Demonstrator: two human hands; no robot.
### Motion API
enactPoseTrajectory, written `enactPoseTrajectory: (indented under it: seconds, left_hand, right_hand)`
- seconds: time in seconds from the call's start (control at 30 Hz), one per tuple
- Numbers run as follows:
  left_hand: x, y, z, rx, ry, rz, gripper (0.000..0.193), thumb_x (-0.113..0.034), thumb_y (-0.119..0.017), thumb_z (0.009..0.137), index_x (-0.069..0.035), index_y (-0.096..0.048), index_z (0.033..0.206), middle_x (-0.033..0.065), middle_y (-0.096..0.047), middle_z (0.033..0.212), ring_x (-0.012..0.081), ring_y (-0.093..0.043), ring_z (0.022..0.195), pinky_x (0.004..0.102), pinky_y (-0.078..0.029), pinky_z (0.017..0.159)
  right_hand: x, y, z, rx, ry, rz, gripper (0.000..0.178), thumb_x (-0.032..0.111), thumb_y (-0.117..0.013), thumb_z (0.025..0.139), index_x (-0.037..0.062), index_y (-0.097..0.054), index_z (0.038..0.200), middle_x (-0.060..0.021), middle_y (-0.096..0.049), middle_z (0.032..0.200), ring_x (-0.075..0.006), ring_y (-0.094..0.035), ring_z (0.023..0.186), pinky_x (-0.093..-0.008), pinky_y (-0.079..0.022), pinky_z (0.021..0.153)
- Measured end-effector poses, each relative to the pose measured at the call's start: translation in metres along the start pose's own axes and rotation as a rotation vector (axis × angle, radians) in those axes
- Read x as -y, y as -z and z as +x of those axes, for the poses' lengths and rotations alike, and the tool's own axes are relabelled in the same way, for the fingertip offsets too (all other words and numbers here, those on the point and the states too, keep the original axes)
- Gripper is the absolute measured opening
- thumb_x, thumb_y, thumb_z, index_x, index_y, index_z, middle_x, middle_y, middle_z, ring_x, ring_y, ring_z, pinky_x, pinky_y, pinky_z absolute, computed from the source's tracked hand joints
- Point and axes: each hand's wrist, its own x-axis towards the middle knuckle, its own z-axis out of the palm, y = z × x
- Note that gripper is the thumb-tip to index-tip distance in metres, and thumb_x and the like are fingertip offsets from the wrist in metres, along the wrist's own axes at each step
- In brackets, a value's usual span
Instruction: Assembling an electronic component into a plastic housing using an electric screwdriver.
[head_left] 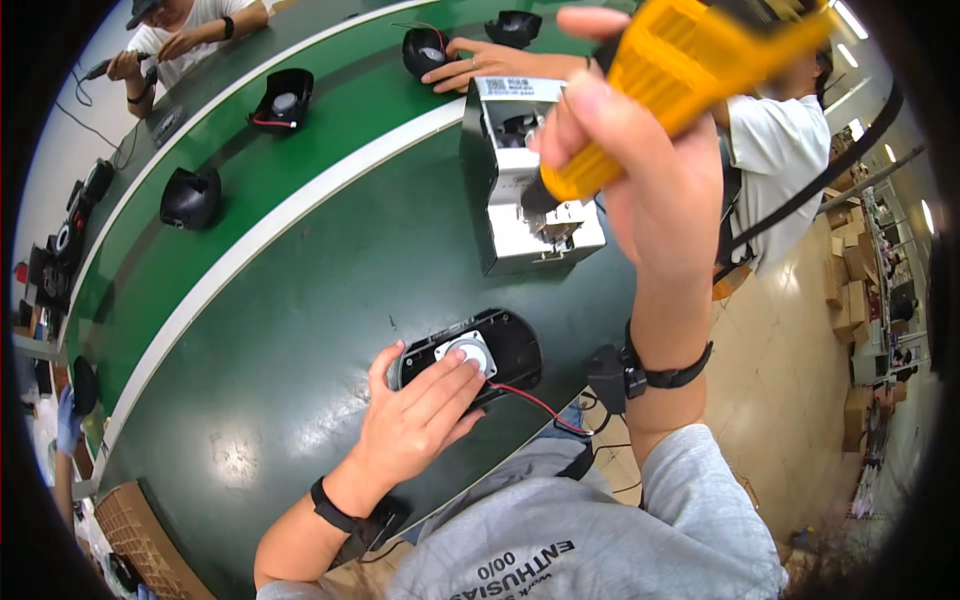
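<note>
On one table [300, 290], at one box [508, 240], tip loading is seemingly in hand: one driver [655, 85] is gripped above the box by the right hand's [650, 175] closed fingers. A straight lift seems called for next. Nearer than the box, one shell [520, 350] is seen; in it, one speaker [483, 349] is pressed by the left hand's [425, 400] spread fingers. One red wire [530, 398] is counted, trailing out.

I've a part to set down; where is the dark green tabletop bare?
Widest: tabletop between the white rail and left hand. Narrower: between the black housing and metal box. Crowded: at the box, by the right hand and yellow driver.
</note>
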Motion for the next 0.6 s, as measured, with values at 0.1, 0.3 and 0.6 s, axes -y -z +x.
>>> enactPoseTrajectory:
  seconds: [0.1, 0.3, 0.6]
  left_hand:
    - [-0.001, 0.001, -0.003, 0.016, 0.030, -0.031, 0.049, -0.022, -0.090, 0.072, -0.010, -0.073, 0.117, 0.0011, -0.071, 0.120, 0.0189, -0.065, 0.122, 0.0618, -0.033, 0.108]
    - [-0.002, 0.001, -0.004, 0.023, 0.017, -0.032, 0.048, -0.021, -0.090, 0.073, -0.009, -0.073, 0.116, 0.0016, -0.071, 0.120, 0.0200, -0.065, 0.121, 0.0618, -0.034, 0.107]
    - [-0.004, 0.001, 0.001, 0.021, 0.047, -0.012, 0.049, -0.021, -0.090, 0.073, -0.010, -0.072, 0.117, 0.0018, -0.070, 0.120, 0.0203, -0.066, 0.120, 0.0606, -0.035, 0.106]
  right_hand:
    - [0.013, -0.001, -0.023, 0.016, -0.038, -0.032, 0.035, 0.009, -0.056, 0.097, -0.0067, -0.048, 0.128, -0.0041, -0.053, 0.072, -0.0142, -0.056, 0.060, -0.0347, -0.050, 0.061]
    - [-0.004, 0.011, -0.048, -0.176, -0.131, -0.065, 0.025, 0.011, -0.057, 0.099, -0.0024, -0.050, 0.119, -0.0037, -0.051, 0.066, -0.0142, -0.054, 0.052, -0.0333, -0.052, 0.054]
    - [-0.019, 0.018, -0.031, -0.261, 0.118, 0.053, 0.010, 0.000, -0.069, 0.093, -0.0014, -0.061, 0.099, -0.0029, -0.061, 0.070, -0.0099, -0.058, 0.050, -0.0265, -0.049, 0.049]
